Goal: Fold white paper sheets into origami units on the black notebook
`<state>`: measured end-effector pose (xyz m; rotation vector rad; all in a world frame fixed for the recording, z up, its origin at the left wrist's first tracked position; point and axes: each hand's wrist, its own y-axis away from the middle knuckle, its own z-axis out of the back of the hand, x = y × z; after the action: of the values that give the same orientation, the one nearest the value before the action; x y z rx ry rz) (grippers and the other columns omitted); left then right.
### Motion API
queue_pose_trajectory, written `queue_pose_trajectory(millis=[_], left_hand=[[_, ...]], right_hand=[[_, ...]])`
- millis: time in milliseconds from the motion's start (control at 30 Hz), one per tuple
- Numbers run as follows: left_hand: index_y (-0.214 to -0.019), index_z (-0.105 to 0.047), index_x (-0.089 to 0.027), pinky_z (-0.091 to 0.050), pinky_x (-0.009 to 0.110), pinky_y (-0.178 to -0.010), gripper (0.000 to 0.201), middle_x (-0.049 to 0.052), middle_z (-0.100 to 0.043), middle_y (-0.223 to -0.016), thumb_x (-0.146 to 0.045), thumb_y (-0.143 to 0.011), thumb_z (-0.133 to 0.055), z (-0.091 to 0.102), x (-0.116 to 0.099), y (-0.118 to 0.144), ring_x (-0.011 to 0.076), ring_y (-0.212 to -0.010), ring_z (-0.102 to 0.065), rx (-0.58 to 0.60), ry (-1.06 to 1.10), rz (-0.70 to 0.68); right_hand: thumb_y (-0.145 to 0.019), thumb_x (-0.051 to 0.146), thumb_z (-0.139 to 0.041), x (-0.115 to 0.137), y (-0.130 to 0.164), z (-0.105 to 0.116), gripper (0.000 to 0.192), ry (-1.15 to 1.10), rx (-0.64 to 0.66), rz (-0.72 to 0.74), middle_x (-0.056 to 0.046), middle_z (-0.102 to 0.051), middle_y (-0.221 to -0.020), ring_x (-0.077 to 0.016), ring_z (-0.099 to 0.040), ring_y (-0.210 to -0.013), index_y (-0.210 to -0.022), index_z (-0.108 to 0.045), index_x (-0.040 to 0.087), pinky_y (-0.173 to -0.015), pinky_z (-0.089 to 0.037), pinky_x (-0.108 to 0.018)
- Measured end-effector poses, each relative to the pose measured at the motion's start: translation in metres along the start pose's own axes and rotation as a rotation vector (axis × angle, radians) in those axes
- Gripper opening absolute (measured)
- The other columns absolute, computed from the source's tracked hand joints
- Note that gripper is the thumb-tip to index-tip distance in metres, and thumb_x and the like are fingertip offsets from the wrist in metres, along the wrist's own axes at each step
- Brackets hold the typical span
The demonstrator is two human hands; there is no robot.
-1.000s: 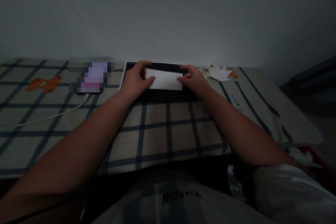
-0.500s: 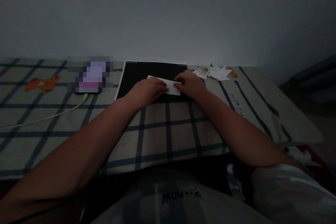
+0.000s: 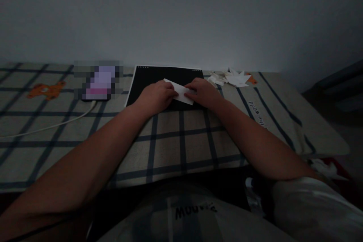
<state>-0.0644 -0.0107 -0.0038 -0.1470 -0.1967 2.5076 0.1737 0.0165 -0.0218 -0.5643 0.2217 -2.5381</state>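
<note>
Since the earlier frame, I note the white paper (image 3: 181,92) has tilted, its left end raised. Left of centre, the phone (image 3: 98,83) lies on the checked bed cover (image 3: 176,136). At centre, left hand (image 3: 155,96) and right hand (image 3: 204,92) press curled fingers onto the paper atop the black board (image 3: 147,77). Paper scraps (image 3: 231,78) lie upper right.

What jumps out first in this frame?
Both hands meet at centre: the left hand and right hand press a white folded paper onto a black board lying on a checked blanket. White paper scraps sit to the right by the wall, and a white cable runs off left.
</note>
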Motion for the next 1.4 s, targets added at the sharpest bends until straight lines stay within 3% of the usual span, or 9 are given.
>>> queue_pose_trajectory(millis=[200, 467, 700, 867, 1067, 1267, 1400], left_hand=[[-0.120, -0.088, -0.024, -0.060, 0.045, -0.092, 0.040, 0.012, -0.082, -0.125, -0.035, -0.106, -0.052, 0.000, -0.006, 0.002, 0.0346, -0.120, -0.073, -0.024, -0.024, -0.006], [-0.142, -0.079, -0.019, -0.059, 0.049, -0.109, 0.046, 0.013, -0.072, -0.152, -0.034, -0.113, -0.047, 0.002, -0.010, 0.001, 0.0357, -0.138, -0.067, 0.047, -0.086, 0.035], [-0.125, -0.085, -0.016, -0.061, 0.045, -0.102, 0.040, 0.012, -0.079, -0.137, -0.035, -0.112, -0.053, 0.008, -0.013, 0.001, 0.0337, -0.129, -0.070, 0.088, -0.118, 0.104], [-0.132, -0.082, -0.015, -0.060, 0.045, -0.103, 0.042, 0.013, -0.076, -0.142, -0.034, -0.113, -0.050, 0.006, -0.015, 0.000, 0.0336, -0.132, -0.068, 0.091, -0.132, 0.093], [-0.142, -0.078, -0.018, -0.060, 0.047, -0.103, 0.045, 0.014, -0.075, -0.143, -0.034, -0.115, -0.046, 0.002, -0.014, 0.000, 0.0346, -0.130, -0.067, 0.079, -0.156, 0.059], [-0.123, -0.085, -0.013, -0.060, 0.044, -0.102, 0.044, 0.014, -0.078, -0.135, -0.036, -0.114, -0.048, 0.004, -0.014, -0.002, 0.0331, -0.126, -0.069, 0.099, -0.135, 0.077], [-0.121, -0.086, -0.013, -0.060, 0.044, -0.102, 0.042, 0.014, -0.079, -0.135, -0.034, -0.113, -0.050, 0.007, -0.016, -0.001, 0.0331, -0.128, -0.070, 0.106, -0.128, 0.092]], right_hand=[[-0.101, 0.031, -0.073, 0.007, 0.002, 0.001, 0.024, 0.062, -0.009, -0.010, -0.013, -0.075, -0.113, -0.0283, -0.066, -0.102, -0.115, -0.088, 0.020, -0.088, -0.049, -0.040], [-0.102, 0.039, -0.075, 0.013, 0.004, 0.006, 0.032, 0.059, 0.042, -0.047, -0.011, -0.074, -0.116, -0.0244, -0.065, -0.100, -0.123, -0.085, 0.018, -0.088, -0.046, -0.035], [-0.106, 0.038, -0.068, 0.023, 0.006, 0.010, 0.031, 0.170, 0.083, -0.090, -0.013, -0.074, -0.120, -0.0260, -0.067, -0.101, -0.125, -0.084, 0.018, -0.084, -0.046, -0.035], [-0.110, 0.034, -0.060, 0.030, 0.008, 0.012, 0.033, 0.257, 0.117, -0.066, -0.017, -0.074, -0.125, -0.0280, -0.069, -0.104, -0.124, -0.083, 0.015, -0.083, -0.047, -0.037], [-0.110, 0.036, -0.061, 0.028, 0.007, 0.005, 0.034, 0.235, 0.061, -0.021, -0.017, -0.075, -0.124, -0.0297, -0.069, -0.111, -0.125, -0.083, 0.015, -0.089, -0.049, -0.038], [-0.109, 0.034, -0.064, 0.028, 0.005, 0.000, 0.032, 0.247, 0.046, -0.051, -0.017, -0.075, -0.123, -0.0308, -0.069, -0.112, -0.125, -0.083, 0.014, -0.088, -0.049, -0.039], [-0.108, 0.026, -0.060, 0.028, 0.004, -0.004, 0.029, 0.246, 0.015, -0.058, -0.016, -0.076, -0.122, -0.0306, -0.069, -0.111, -0.121, -0.084, 0.016, -0.085, -0.049, -0.039]])
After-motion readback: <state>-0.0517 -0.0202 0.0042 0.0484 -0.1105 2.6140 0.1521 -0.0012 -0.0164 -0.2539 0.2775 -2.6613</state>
